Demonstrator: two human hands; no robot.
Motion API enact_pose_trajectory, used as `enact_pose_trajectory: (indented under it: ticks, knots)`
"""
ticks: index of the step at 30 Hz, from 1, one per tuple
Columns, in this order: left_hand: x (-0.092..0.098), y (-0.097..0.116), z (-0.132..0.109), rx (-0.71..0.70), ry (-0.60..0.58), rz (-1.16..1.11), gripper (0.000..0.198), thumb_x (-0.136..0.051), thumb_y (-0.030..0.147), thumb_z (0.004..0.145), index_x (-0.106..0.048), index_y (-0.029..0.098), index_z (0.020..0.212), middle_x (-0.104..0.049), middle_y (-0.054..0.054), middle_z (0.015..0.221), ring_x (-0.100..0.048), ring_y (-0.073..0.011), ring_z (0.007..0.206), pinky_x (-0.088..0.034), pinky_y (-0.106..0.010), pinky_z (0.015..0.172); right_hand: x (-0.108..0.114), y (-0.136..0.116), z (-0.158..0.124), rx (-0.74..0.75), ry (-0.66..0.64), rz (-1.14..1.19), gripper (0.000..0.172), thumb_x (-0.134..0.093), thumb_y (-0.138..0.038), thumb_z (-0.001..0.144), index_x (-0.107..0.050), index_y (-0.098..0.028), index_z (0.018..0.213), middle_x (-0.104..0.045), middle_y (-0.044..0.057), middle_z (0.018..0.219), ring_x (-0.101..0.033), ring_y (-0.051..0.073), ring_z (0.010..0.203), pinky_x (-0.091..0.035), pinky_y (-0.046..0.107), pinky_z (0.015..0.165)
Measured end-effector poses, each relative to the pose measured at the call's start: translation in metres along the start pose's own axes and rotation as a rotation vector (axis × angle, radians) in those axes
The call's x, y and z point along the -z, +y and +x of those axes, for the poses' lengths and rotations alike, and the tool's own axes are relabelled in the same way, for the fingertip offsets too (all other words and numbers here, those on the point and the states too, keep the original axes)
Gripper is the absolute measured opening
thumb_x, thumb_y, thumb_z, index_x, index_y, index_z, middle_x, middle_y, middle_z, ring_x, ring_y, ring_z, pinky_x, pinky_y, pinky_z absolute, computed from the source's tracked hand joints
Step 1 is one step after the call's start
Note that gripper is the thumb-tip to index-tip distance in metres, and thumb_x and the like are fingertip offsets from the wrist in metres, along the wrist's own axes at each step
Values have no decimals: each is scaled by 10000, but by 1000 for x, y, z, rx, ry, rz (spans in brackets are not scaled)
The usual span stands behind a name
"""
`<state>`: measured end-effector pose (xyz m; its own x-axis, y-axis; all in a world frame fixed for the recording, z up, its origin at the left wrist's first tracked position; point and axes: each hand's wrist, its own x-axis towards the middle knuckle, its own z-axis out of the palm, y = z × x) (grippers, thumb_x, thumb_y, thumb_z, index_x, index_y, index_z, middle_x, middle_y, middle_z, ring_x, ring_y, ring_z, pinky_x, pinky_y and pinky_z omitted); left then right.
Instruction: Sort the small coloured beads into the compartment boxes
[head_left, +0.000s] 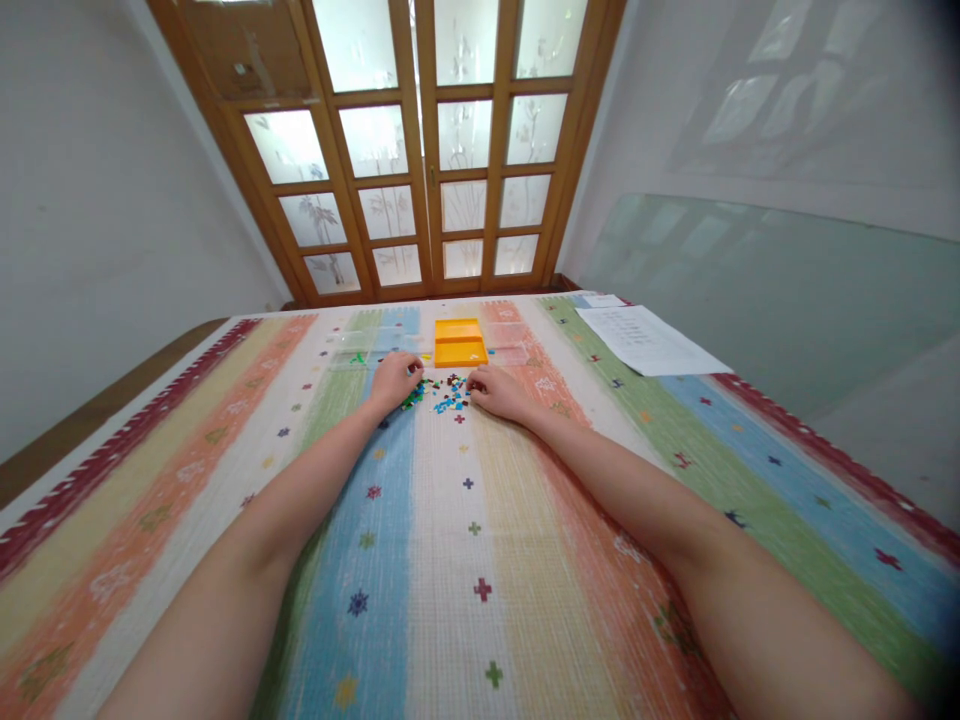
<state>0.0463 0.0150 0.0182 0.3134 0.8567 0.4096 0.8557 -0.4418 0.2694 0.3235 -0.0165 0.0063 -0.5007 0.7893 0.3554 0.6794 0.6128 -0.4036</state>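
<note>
Small loose plastic pieces (pixel 450 400) in blue, green, dark brown and white lie scattered on the striped tablecloth between my hands. My left hand (pixel 394 381) rests at the left side of them, fingers curled together over a mostly green cluster (pixel 412 398). Whatever its fingertips hold, if anything, is too small to make out. At the right edge of the pieces is my right hand (pixel 495 388), its thumb and fingers bent into a pinch; the contents of that pinch are unclear too. Just beyond both hands lies an open orange-yellow box (pixel 460 353) with a few tiny pieces inside.
Clear, see-through trays stand on either side of the box, the left tray (pixel 352 345) with some green pieces, the right tray (pixel 511 340) beside the box. White paper sheets (pixel 649 342) lie at the back right. Wooden glass-paned doors (pixel 427 170) stand beyond the table.
</note>
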Motion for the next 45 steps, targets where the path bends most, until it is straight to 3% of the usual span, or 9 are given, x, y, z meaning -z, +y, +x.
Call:
enact_pose_trajectory:
  ticks: [5, 12, 16, 23, 27, 33, 40, 45]
  knots:
    - [-5, -11, 16, 124, 16, 27, 191, -592, 245, 956, -772, 208, 1005, -736, -83, 978, -633, -251, 994, -473, -362, 929, 1, 2, 0, 16, 10, -20, 151, -599, -213, 1005, -709, -182, 906, -701, 75, 953, -613, 215, 922, -436, 300, 792]
    - [-3, -7, 29, 223, -46, 53, 224, -591, 266, 949, -790, 225, 1043, -752, -79, 990, -650, -241, 990, -474, -320, 864, 1, 15, 1, 39, -38, 53, 158, -620, -90, 944, -744, -187, 961, -727, 67, 1013, -639, 211, 980, -464, 306, 867]
    - [-2, -6, 33, 253, -59, 61, 230, -589, 302, 959, -787, 226, 1047, -754, -76, 966, -659, -238, 960, -472, -309, 826, 4, 12, -1, 51, -44, 53, 88, -667, -168, 964, -753, -188, 971, -721, 73, 1026, -639, 216, 979, -465, 313, 860]
    - [-6, -17, 27, 149, 4, 20, 263, -550, 299, 985, -787, 204, 1048, -757, -99, 988, -659, -258, 963, -489, -356, 870, 3, 7, -3, 62, -29, 36, 88, -673, -232, 992, -755, -204, 976, -700, 69, 1012, -626, 218, 993, -461, 317, 865]
    - [-2, -26, 10, 22, -9, -9, 256, -540, 260, 973, -777, 202, 1049, -748, -100, 1041, -647, -256, 1026, -489, -380, 962, -1, 9, -2, 58, -24, 17, 91, -666, -198, 980, -756, -206, 977, -698, 68, 1016, -624, 214, 982, -459, 307, 844]
    - [3, -39, -16, -27, -60, -31, 248, -546, 265, 966, -781, 211, 1024, -726, -97, 1070, -641, -256, 1081, -499, -403, 1010, -6, 11, 0, 57, 1, 41, 71, -671, -193, 965, -742, -191, 953, -723, 58, 968, -629, 206, 923, -449, 305, 824]
    - [3, -35, -35, -119, -157, -84, 353, -517, 349, 1021, -728, 220, 1274, -687, -103, 1332, -609, -243, 1253, -444, -415, 1144, -6, 9, -1, 34, 61, 87, 88, -655, -178, 952, -739, -194, 973, -736, 47, 978, -634, 195, 908, -448, 288, 811]
    - [-1, -14, -42, -164, -249, -22, 503, -429, 459, 1069, -598, 223, 1479, -521, -127, 1593, -465, -280, 1474, -329, -466, 1243, -5, 7, -1, 35, 82, 90, 80, -645, -172, 946, -722, -192, 933, -724, 44, 945, -621, 192, 875, -446, 287, 791]
